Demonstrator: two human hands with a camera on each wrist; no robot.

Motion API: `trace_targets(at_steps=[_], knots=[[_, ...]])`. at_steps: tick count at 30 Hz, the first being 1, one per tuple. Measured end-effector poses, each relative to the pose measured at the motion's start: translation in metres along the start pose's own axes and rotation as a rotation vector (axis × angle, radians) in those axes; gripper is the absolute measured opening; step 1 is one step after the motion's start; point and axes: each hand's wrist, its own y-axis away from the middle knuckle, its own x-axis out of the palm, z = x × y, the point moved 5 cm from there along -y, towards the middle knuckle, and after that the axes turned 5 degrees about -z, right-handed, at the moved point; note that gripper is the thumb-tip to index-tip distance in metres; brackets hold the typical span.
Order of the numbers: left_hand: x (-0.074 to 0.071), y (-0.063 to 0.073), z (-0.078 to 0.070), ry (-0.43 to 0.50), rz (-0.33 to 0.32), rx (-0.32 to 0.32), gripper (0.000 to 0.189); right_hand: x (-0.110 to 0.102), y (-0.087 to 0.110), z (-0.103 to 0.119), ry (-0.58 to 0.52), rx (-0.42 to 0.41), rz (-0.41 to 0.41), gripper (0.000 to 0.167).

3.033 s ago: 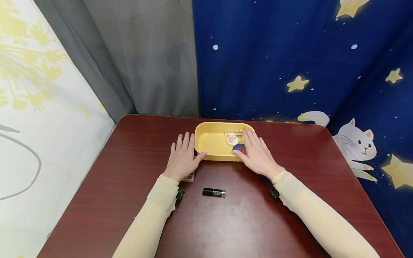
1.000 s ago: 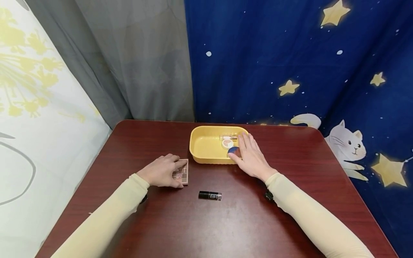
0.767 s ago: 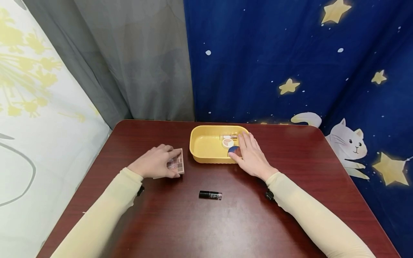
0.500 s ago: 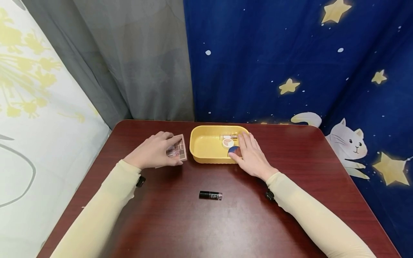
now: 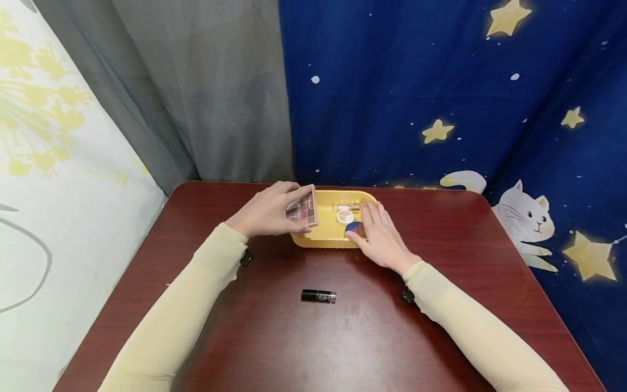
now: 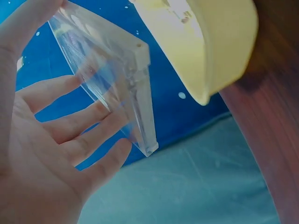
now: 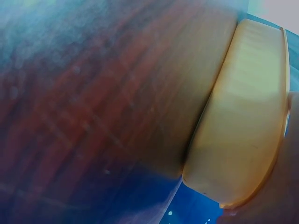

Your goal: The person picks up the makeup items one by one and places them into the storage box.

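In the head view my left hand [image 5: 264, 212] pinches an eyeshadow palette [image 5: 305, 209] between thumb and fingers, tilted over the left end of a yellow bin [image 5: 325, 243]. The left wrist view shows the palette's clear side [image 6: 105, 70], with fingers behind it, raised beside the bin. My right hand [image 5: 384, 239] rests on the bin's right rim with fingers straight. Inside the bin lie a round three-colour compact [image 5: 345, 217], a clear slim tube [image 5: 346, 208] and a round blue item [image 5: 352, 227], partly covered by my right thumb.
A black tube with a clear end [image 5: 318, 296], like a lipstick, lies on the dark red table [image 5: 362, 343] in front of the bin. Behind the table's far edge hang a grey curtain [image 5: 235, 98] and a blue starry curtain [image 5: 392, 81].
My left hand has left the bin's side, taken the palette off the table, lifted it and carried it right, over the bin. My right hand stays at the bin's right rim.
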Motion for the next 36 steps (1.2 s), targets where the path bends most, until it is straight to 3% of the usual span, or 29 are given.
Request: trace_targets(at_steps=[7,12,18,28,36], knots=[[0.008,-0.025,-0.008,0.032,0.016,0.039,0.095,0.002,-0.001,0.002,0.0,0.017,0.013,0.097],[0.022,-0.042,-0.008,-0.01,0.058,0.063,0.093,0.001,-0.001,0.002,0.004,0.02,0.012,0.097],[0.041,-0.058,-0.006,-0.013,0.125,0.047,0.093,0.0,-0.002,0.001,0.002,0.015,0.012,0.096],[0.079,-0.069,-0.003,-0.062,0.274,0.028,0.091,0.003,0.0,0.0,0.006,0.025,0.014,0.095],[0.095,-0.072,0.003,-0.124,0.332,0.019,0.093,0.001,-0.001,0.0,0.007,0.011,-0.004,0.092]])
